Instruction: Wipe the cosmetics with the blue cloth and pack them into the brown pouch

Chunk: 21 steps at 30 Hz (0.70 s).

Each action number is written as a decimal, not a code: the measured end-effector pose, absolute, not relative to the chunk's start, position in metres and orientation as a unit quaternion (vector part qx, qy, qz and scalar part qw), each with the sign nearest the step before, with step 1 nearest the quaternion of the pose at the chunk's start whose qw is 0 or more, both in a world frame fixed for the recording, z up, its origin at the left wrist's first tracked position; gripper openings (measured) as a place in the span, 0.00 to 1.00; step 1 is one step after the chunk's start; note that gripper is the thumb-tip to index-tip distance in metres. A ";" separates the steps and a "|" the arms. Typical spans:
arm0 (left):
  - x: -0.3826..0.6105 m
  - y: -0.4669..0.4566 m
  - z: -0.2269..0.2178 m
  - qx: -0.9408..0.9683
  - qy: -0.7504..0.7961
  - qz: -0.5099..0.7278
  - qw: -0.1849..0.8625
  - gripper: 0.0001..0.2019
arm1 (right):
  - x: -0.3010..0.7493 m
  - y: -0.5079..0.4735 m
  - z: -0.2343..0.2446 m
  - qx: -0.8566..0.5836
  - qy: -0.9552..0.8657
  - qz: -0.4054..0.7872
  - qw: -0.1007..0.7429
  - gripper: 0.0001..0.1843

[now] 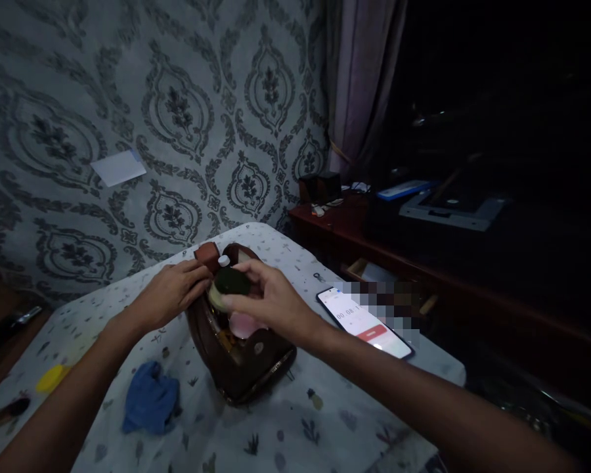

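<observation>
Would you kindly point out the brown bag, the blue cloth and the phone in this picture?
Brown bag [274,353]: head view, on its wall beside the round stud.
Blue cloth [151,399]: head view, middle of its crumpled folds.
Phone [357,323]: head view, on its lit screen.

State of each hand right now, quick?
Left hand: fingers curled at the brown bag; grip can't be told.
Right hand: closed, holding a dark green item.
</observation>
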<state>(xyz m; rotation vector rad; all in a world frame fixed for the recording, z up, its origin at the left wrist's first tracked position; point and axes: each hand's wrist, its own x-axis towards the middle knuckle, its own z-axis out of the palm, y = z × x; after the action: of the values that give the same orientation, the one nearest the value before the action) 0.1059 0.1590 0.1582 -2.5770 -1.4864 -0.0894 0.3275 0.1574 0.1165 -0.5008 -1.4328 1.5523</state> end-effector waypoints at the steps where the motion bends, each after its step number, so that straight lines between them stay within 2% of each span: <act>1: 0.106 0.160 0.159 -0.863 -0.497 -0.025 0.081 0.20 | 0.328 0.164 0.119 -0.205 -0.579 0.637 0.467 0.20; 7: 0.104 0.160 0.157 -0.858 -0.506 -0.021 0.085 0.18 | 0.316 0.209 0.132 -0.204 -0.581 0.626 0.479 0.21; 11: 0.100 0.160 0.153 -0.855 -0.508 -0.022 0.105 0.18 | 0.295 0.237 0.134 -0.271 -0.648 0.519 0.487 0.19; 13: 0.098 0.160 0.152 -0.857 -0.503 -0.027 0.111 0.19 | 0.287 0.246 0.136 -0.327 -0.708 0.438 0.447 0.17; 17: 0.097 0.159 0.151 -0.860 -0.497 -0.039 0.112 0.18 | 0.274 0.253 0.141 -0.379 -0.833 0.268 0.300 0.18; 21: 0.099 0.158 0.152 -0.861 -0.495 -0.042 0.107 0.19 | 0.264 0.255 0.145 -0.376 -0.871 0.211 0.236 0.18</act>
<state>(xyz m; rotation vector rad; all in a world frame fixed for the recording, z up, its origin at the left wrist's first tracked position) 0.0987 0.1578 0.1524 -2.5360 -1.4559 -0.1227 0.2643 0.2545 0.1448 -1.0315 -2.3888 0.5790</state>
